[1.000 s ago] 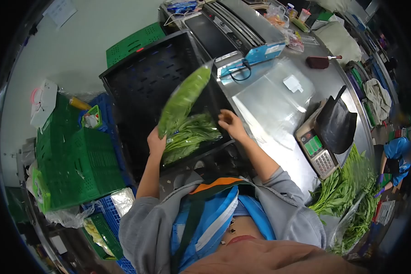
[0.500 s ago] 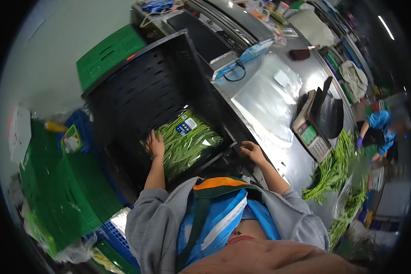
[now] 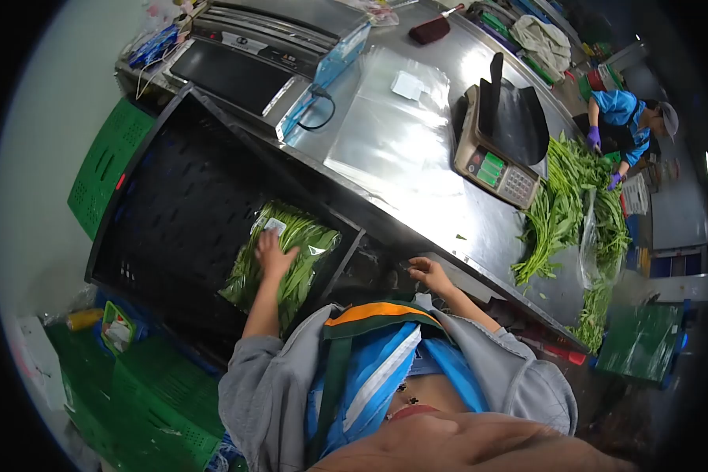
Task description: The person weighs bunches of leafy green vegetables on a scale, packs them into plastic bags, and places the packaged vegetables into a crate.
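Note:
My left hand (image 3: 274,258) rests with spread fingers on a clear bag of leafy greens (image 3: 300,277), beside its white label. The bag lies flat in the near right part of a large black crate (image 3: 173,193). My right hand (image 3: 430,274) hangs in the air between the crate and the metal table (image 3: 480,240), its fingers loosely curled but apart, with nothing in them.
On the table are a scale (image 3: 495,157), clear plastic bags (image 3: 393,118), a sealing machine (image 3: 244,67), a brush (image 3: 430,30) and loose greens (image 3: 554,204). A co-worker (image 3: 625,118) in purple gloves handles greens at right. Green crates (image 3: 134,385) stand at left.
The raised bag of greens has gone down into the crate, and my left hand has let go and lies on top. The view has swung right, showing more of the table and co-worker.

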The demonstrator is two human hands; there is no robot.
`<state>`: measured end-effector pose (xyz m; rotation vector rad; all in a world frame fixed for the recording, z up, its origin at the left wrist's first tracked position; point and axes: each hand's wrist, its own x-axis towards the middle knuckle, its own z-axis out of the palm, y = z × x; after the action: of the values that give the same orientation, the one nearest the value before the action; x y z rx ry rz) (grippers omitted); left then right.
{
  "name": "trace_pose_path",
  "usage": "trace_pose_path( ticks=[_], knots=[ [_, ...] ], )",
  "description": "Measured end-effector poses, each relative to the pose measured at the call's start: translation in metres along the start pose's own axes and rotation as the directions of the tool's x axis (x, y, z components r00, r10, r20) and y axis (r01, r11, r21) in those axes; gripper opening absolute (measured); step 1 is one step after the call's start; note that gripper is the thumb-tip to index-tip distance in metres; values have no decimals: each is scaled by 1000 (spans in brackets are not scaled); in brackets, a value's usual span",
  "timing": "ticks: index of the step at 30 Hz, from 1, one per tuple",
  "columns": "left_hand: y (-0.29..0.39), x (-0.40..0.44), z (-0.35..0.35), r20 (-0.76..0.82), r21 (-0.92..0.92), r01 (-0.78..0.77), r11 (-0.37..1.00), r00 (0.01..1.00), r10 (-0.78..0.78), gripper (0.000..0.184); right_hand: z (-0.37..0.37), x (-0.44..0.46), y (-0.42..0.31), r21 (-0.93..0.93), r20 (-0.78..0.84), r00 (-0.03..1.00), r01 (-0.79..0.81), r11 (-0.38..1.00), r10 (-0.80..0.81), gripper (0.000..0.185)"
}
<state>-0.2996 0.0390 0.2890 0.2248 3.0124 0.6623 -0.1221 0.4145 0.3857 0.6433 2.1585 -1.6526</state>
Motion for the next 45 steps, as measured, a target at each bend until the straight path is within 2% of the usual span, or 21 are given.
trace_pose_path(
  ticks=[2,6,9,11,13,17,19,22,24,25,27,29,31,33,34,37,39,40,41,43,45],
  knots=[
    [22,5,7,187,240,-97,966,981,52,68,-3,-5,-15,-45,18,1000,3,999,-3,36],
    [6,41,24,232,264,-109,958,972,46,41,-15,-17,-17,-21,-55,993,-104,994,103,36],
    [-26,56,51,76,110,-216,970,975,209,29,-21,-30,7,-106,-152,987,-73,992,56,34],
    [-21,57,48,105,-141,-30,989,993,45,31,-24,-39,28,7,-206,977,-48,999,48,35],
    [-29,47,56,86,-249,-76,965,991,101,29,-32,-54,28,86,-219,972,-66,994,84,33],
    [-1,3,49,191,59,-223,973,959,208,30,-61,-81,35,246,-425,901,21,969,88,30],
    [35,11,28,340,211,-164,964,937,85,38,-97,-86,48,237,-562,823,62,970,85,28],
    [52,48,23,522,160,-273,949,839,153,36,-164,-100,83,209,-843,530,166,964,92,30],
    [141,38,-33,747,29,-375,927,624,229,34,-212,-108,131,193,-940,326,256,947,103,30],
    [192,26,-46,707,-185,-378,907,590,390,32,-234,-114,149,184,-965,236,293,938,115,30],
    [275,6,-43,769,-533,6,846,420,482,27,-268,-123,180,257,-966,89,412,874,242,33],
    [357,-4,-18,669,-648,-184,739,326,668,26,-294,-140,157,568,-813,224,511,646,538,37],
    [434,-25,27,666,-664,-79,743,388,637,29,-314,-137,186,735,-672,482,531,423,563,33],
    [514,-50,67,614,-696,-181,694,350,707,33,-326,-134,195,789,-615,567,455,414,548,29],
    [546,-63,92,673,-727,79,682,281,684,37,-331,-132,198,827,-558,642,377,418,525,25],
    [612,-82,173,702,-707,140,694,263,662,41,-342,-132,195,855,-517,629,358,375,580,43],
    [645,-93,186,742,-669,232,706,269,614,44,-341,-136,192,670,-677,576,227,706,457,50],
    [662,-98,180,793,-608,272,746,255,553,46,-336,-135,190,496,-803,503,267,826,319,45],
    [674,-102,179,842,-539,311,783,235,486,47,-334,-140,190,253,-866,469,110,961,174,42],
    [688,-106,193,841,-541,261,799,186,508,47,-332,-146,169,-42,-885,457,102,994,-85,43],
    [703,-111,191,846,-531,153,833,148,512,41,-331,-151,139,-199,-845,516,-65,978,-138,44]
  ],
)
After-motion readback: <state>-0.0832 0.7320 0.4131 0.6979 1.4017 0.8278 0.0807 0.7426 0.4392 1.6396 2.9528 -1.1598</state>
